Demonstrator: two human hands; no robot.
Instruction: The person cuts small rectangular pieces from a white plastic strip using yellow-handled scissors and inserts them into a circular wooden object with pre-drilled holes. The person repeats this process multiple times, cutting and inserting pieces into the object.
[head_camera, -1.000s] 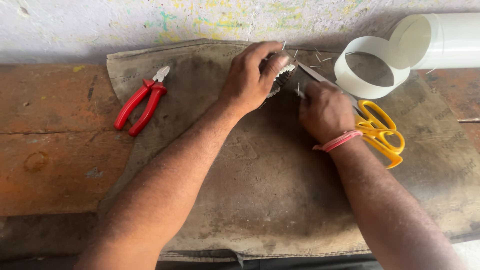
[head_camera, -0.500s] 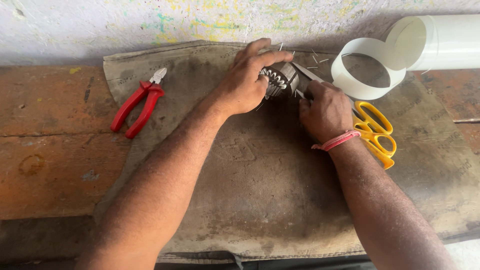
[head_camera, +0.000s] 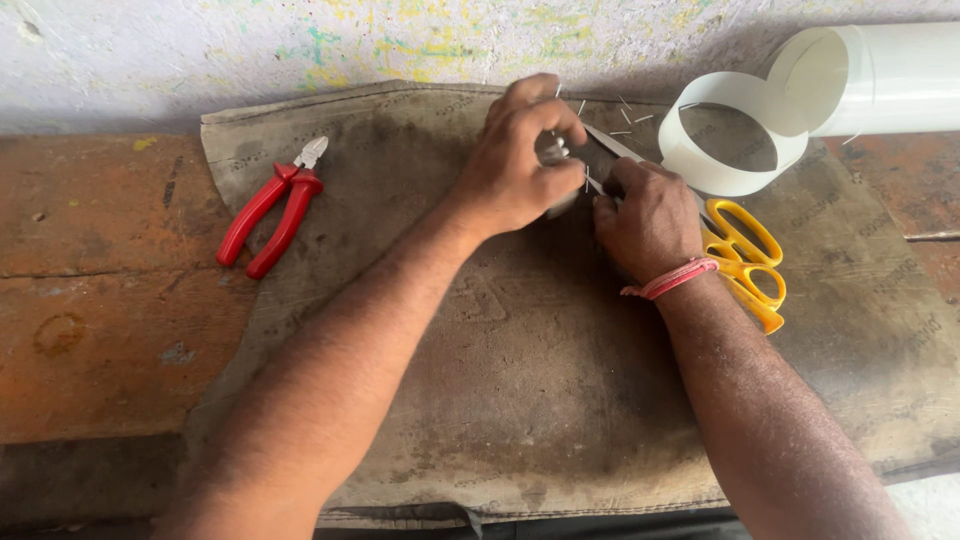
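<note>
The scene is viewed from one head-worn camera, aimed steeply down and forward toward the wall (head_camera: 200, 50). The bench (head_camera: 100, 300) below that wall is seen from close range.

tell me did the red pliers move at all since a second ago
No. The red pliers lie at the same spot by the left edge of the brown cloth, jaws pointing to the wall.

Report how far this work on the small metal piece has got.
Done, apparently: short cut slivers lie scattered on the cloth mat, and the red pliers and yellow scissors are set aside. In hand: the left hand grips a small metal piece while the right hand works at it. What is left cannot be told; the piece is mostly hidden.
</note>
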